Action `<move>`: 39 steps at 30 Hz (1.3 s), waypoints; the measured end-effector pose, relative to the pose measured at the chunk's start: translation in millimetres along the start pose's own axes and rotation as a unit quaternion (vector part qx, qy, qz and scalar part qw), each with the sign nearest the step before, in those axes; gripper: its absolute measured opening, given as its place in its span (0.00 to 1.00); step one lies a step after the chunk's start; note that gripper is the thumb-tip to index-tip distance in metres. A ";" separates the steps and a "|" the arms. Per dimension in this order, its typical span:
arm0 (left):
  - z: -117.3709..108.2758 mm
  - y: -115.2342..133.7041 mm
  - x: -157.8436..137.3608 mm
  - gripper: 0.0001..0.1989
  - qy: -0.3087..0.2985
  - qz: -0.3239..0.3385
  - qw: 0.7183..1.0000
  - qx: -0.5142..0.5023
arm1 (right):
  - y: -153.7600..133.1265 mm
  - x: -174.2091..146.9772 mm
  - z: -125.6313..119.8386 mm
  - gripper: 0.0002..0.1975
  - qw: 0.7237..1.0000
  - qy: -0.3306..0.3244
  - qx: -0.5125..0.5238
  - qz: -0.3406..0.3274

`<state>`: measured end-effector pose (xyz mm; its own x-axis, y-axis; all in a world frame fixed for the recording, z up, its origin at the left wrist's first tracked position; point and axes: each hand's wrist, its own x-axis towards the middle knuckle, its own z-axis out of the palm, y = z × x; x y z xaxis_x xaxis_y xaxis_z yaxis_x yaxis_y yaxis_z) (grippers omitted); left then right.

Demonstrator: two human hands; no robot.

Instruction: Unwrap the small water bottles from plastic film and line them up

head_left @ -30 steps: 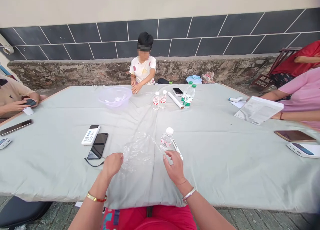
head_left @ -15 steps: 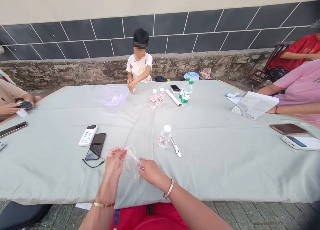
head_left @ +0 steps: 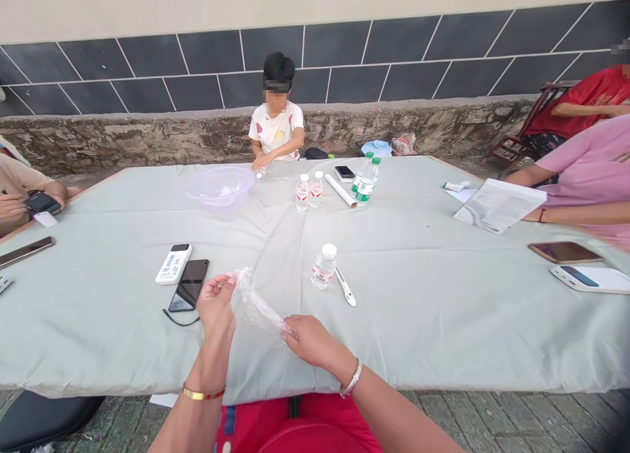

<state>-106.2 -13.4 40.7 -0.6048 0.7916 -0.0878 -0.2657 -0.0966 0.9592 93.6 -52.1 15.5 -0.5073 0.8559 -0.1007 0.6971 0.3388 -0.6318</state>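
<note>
A white power bank and a black smartphone with a thin black cord lie side by side on the grey-green tablecloth, just left of the left hand. That hand pinches one end of a crumpled clear plastic film, fingers curled shut on it; the right hand grips the other end, the film stretched between them above the near table edge. Just beyond stand a small clear water bottle with white cap and a white pen-like tool.
</note>
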 end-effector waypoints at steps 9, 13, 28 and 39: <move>-1.2 -24.5 -35.8 0.19 -0.405 -0.151 0.892 0.131 | 4.2 15.1 -23.1 0.07 0.915 0.306 0.249 0.087; 13.6 -30.1 -40.5 0.17 -0.247 -0.151 0.957 -0.003 | -3.2 17.4 3.3 0.12 0.884 0.237 0.394 0.087; 7.7 -44.0 -16.2 0.19 -0.170 -0.072 0.967 0.176 | 48.3 -6.4 -14.8 0.21 0.877 0.320 0.299 0.197; 10.8 -46.3 2.3 0.18 -0.220 -0.080 0.944 0.232 | 107.2 111.1 -39.4 0.31 0.916 0.276 0.098 0.275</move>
<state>-87.2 -0.6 -1.1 -0.1866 0.9574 -0.2203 0.0923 0.2403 0.9663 131.9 94.7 -33.2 0.2640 0.9615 -0.0759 0.6382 -0.2331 -0.7337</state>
